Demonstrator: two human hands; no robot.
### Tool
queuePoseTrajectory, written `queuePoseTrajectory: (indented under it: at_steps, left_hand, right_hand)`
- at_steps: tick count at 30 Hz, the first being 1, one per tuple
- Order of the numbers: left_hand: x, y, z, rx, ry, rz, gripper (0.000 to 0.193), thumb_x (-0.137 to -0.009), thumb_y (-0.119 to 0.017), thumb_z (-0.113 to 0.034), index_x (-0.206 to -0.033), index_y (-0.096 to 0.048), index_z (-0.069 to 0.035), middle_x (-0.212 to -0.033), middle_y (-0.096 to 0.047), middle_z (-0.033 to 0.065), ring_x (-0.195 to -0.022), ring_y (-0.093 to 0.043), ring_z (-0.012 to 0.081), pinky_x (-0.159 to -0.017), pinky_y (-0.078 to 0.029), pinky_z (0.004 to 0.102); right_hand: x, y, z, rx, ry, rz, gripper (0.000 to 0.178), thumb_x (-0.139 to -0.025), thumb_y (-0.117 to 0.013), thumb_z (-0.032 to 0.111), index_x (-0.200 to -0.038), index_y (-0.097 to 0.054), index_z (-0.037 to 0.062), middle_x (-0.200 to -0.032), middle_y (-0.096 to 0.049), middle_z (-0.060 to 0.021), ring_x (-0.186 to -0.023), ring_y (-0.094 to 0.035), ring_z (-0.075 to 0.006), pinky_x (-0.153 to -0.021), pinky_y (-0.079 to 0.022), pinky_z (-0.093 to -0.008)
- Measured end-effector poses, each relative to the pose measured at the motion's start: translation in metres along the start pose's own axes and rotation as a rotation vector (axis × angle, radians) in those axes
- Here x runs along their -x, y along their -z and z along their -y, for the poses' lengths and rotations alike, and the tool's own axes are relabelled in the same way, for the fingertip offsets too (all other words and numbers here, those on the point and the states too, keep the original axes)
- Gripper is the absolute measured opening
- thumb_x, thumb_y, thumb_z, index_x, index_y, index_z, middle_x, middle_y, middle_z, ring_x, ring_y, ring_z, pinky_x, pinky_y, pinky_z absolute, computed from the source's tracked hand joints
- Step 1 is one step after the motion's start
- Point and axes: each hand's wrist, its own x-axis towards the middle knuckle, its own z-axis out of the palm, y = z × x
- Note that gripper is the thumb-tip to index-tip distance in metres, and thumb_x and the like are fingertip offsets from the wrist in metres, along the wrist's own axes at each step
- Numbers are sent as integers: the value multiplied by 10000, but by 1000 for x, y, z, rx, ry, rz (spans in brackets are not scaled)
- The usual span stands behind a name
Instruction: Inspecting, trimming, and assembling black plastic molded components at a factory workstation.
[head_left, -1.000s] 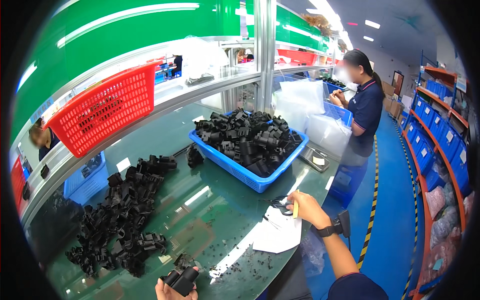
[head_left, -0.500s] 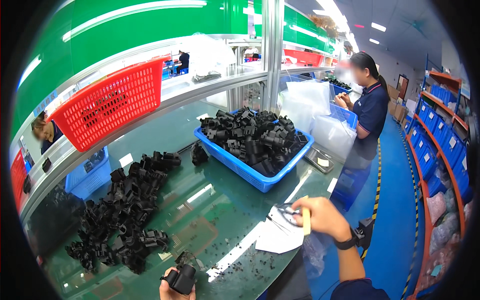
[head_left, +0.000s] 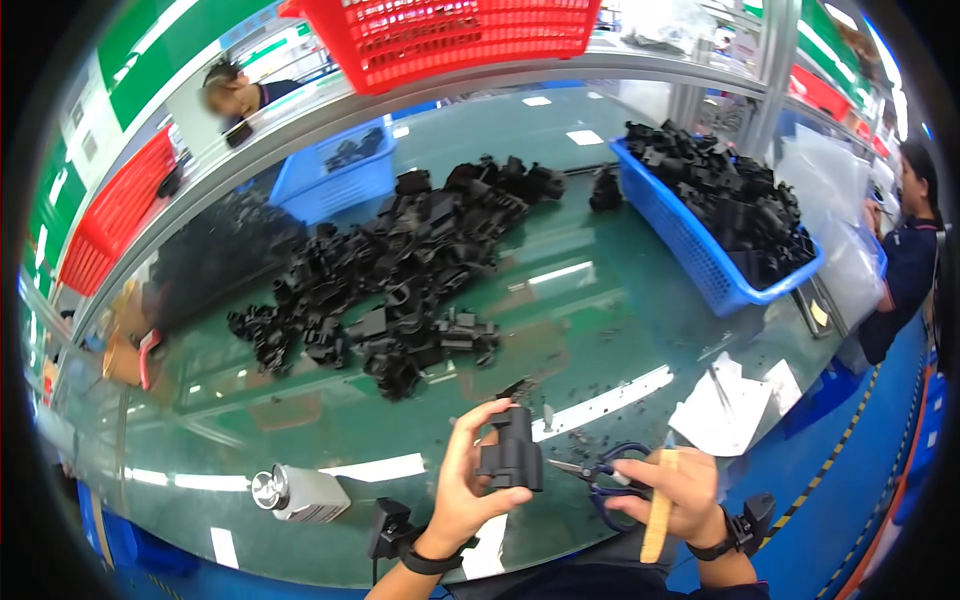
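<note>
My left hand (head_left: 458, 495) grips a black moulded plastic part (head_left: 513, 450) between thumb and fingers, holding it up over the near side of the table. To its right, my right hand (head_left: 697, 488) is closed on a pair of scissors (head_left: 612, 488) with dark blue handles. The scissors' blades point left, their tip close to the part's right side; whether they touch I cannot tell. A tool with a flat yellow handle (head_left: 658, 512) is also held in my right hand, its thin tip pointing away from me.
A heap of similar black parts (head_left: 400, 270) lies mid-table. A blue basket (head_left: 700, 255) full of them stands far right, near white paper (head_left: 722, 405). A white bottle (head_left: 305, 494) lies near left. Small black scraps (head_left: 590, 440) are scattered nearby. A red basket (head_left: 450, 45) sits above the table.
The view has swung left. My right hand has come from the white paper to beside my left hand, bringing the scissors. My left hand has raised the black part.
</note>
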Motion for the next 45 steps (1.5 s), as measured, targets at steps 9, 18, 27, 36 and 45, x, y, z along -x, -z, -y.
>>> queuePoseTrajectory:
  at_steps: [9, 18, 27, 36, 45]
  left_hand:
    - [5, 5, -3, 7, -44, 17, 905, -552, -843, -70, -1289, -317, -54, -1279, -419, 167, -952, -534, 164, -750, -473, 264]
    - [2, 3, -4, -25, -117, 32, 841, -492, -886, -232, -1157, -402, -54, -1245, -442, 285, -1078, -517, 264, -885, -433, 340]
    - [3, 6, -6, -32, -100, 58, 791, -491, -883, -233, -1121, -449, -32, -1248, -435, 313, -1107, -506, 283, -921, -405, 361]
    - [0, 9, -4, -16, -136, 154, 729, -561, -839, -99, -1177, -453, -44, -1309, -422, 209, -1154, -476, 246, -863, -487, 331]
    - [2, 5, -6, -7, -85, 103, 776, -495, -868, -164, -1132, -449, -18, -1278, -403, 322, -1133, -489, 280, -938, -398, 355]
  right_hand:
    - [-4, -2, 10, 26, 20, 90, 404, -582, -783, 291, -921, -687, 92, -586, -549, -11, -449, -471, -165, -412, -328, -262]
    - [-9, 8, 9, 50, 58, 147, 418, -581, -785, 276, -950, -686, 106, -579, -531, 6, -447, -454, -150, -411, -314, -260]
    - [-15, 17, 6, 68, 110, 217, 423, -585, -782, 301, -955, -687, 118, -569, -518, 24, -456, -447, -127, -417, -308, -252]
    - [-13, 18, 6, 9, 80, 227, 412, -588, -779, 301, -944, -691, 112, -558, -511, 23, -459, -444, -126, -418, -304, -252]
    - [-14, 20, 10, 34, 79, 228, 417, -591, -779, 300, -949, -688, 105, -551, -497, 23, -449, -438, -127, -413, -301, -250]
